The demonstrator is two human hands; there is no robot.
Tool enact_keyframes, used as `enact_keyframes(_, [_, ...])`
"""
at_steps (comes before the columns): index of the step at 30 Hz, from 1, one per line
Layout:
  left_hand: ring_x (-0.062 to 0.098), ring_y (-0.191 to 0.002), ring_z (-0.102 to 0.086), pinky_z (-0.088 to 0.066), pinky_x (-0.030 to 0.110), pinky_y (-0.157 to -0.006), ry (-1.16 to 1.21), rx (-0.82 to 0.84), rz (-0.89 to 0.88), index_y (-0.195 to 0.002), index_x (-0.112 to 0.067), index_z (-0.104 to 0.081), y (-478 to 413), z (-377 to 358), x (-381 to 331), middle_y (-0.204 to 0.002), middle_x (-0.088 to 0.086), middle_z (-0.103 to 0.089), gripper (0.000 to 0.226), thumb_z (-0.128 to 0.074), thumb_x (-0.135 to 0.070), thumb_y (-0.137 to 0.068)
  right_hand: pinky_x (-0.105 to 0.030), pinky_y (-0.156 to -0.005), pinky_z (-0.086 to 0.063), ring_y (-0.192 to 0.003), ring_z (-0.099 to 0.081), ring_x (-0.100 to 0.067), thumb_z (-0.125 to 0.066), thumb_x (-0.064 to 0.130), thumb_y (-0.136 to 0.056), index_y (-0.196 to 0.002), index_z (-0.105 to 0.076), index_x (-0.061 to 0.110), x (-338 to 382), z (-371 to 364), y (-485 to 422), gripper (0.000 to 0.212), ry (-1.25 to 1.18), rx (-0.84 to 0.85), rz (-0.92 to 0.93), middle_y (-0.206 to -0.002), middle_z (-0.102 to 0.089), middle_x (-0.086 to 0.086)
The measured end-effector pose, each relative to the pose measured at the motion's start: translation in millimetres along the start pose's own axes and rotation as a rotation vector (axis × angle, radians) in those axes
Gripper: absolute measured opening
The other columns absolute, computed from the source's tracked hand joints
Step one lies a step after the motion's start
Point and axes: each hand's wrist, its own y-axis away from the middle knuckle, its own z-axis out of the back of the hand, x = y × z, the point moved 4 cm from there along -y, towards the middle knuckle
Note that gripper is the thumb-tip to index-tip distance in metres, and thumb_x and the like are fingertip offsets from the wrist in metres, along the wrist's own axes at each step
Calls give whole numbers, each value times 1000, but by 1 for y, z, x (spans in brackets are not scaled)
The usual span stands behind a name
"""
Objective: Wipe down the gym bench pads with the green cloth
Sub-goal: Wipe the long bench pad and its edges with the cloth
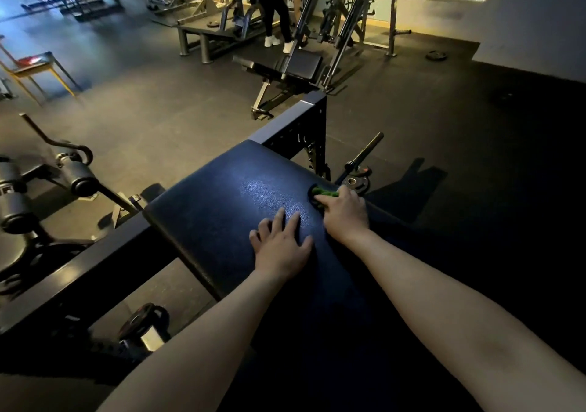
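Cloth (pixel 325 193) bunched under right hand (pixel 345 218), its grip curled round it on pad (pixel 228 196); left hand (pixel 282 246) flat, fingers spread.

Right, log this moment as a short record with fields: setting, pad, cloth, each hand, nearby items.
setting: dim gym floor with machines
pad: dark bench pad, sloping, on a black frame
cloth: green cloth, bunched near the pad's right edge
right hand: right hand presses on the cloth, fingers over it
left hand: left hand flat on the pad, fingers spread, holding nothing
nearby: barbell and weight plate on the floor beyond the cloth
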Motion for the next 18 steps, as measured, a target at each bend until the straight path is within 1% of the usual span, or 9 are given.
enact_keyframes(2, [26, -144, -8, -5, 54, -115, 5, -13, 19, -154, -43, -21, -3, -6, -1, -167, -6, -8, 65, -34, -62, -94, -40, -100, -33, -116, -45, -33, -45, 21, -94, -134, -57, 40, -26, 5, -3, 47, -11, -26, -113, -127, -46, -11])
enact_keyframes(4, [26, -143, -9, -4, 54, -115, -6, -40, 16, -154, -43, -21, -2, -10, 0, -166, -6, -8, 64, -33, -63, -94, -41, -101, -33, -116, -45, -34, -46, 19, -92, -134, -58, 36, -40, 7, -4, 47, -12, -55, -212, -129, -46, -12])
enact_keyframes(6, [25, -143, -9, -3, 54, -114, -8, -64, 5, -154, -42, -21, -2, -12, 0, -166, -5, -8, 65, -33, -63, -93, -42, -101, -33, -116, -46, -36, -47, 17, -91, -129, -61, 29, -41, 3, -8, 43, -27, -82, -292, -128, -48, -14])
enact_keyframes(8, [25, -142, -10, -2, 52, -113, -8, -86, 6, -154, -41, -21, -2, -13, -3, -166, -5, -9, 66, -33, -63, -92, -42, -102, -33, -117, -46, -37, -49, 16, -89, -124, -64, 24, -30, 1, -19, 39, -70, -91, -317, -129, -48, -15])
enact_keyframes(10, [25, -142, -11, -3, 50, -114, -22, -113, 15, -154, -40, -22, -4, -13, -3, -166, -5, -10, 68, -34, -63, -91, -39, -102, -34, -119, -47, -38, -49, 16, -90, -124, -64, 23, -9, -3, -40, 38, -115, -43, -239, -129, -48, -17])
enact_keyframes(12, [26, -142, -11, -4, 50, -114, -35, -117, 14, -154, -39, -21, -6, -13, 0, -166, -5, -10, 70, -32, -64, -90, -38, -100, -37, -120, -49, -37, -48, 20, -93, -127, -62, 25, 18, -8, -61, 37, -120, 32, -111, -130, -48, -17])
enact_keyframes(15, [26, -142, -12, -5, 50, -114, -42, -108, 3, -152, -38, -23, -9, -15, -1, -165, -4, -11, 74, -24, -67, -84, -39, -103, -32, -126, -41, -34, -46, 23, -96, -129, -59, 26, 56, -19, -80, 36, -97, 119, 33, -135, -44, -15])
enact_keyframes(18, [26, -142, -13, -8, 50, -115, -59, -117, 8, -150, -36, -27, -7, -16, 0, -165, -5, -13, 77, -19, -67, -80, -41, -104, -27, -129, -35, -32, -48, 23, -95, -135, -55, 30, 70, -25, -78, 41, -45, 137, 99, -138, -40, -11])
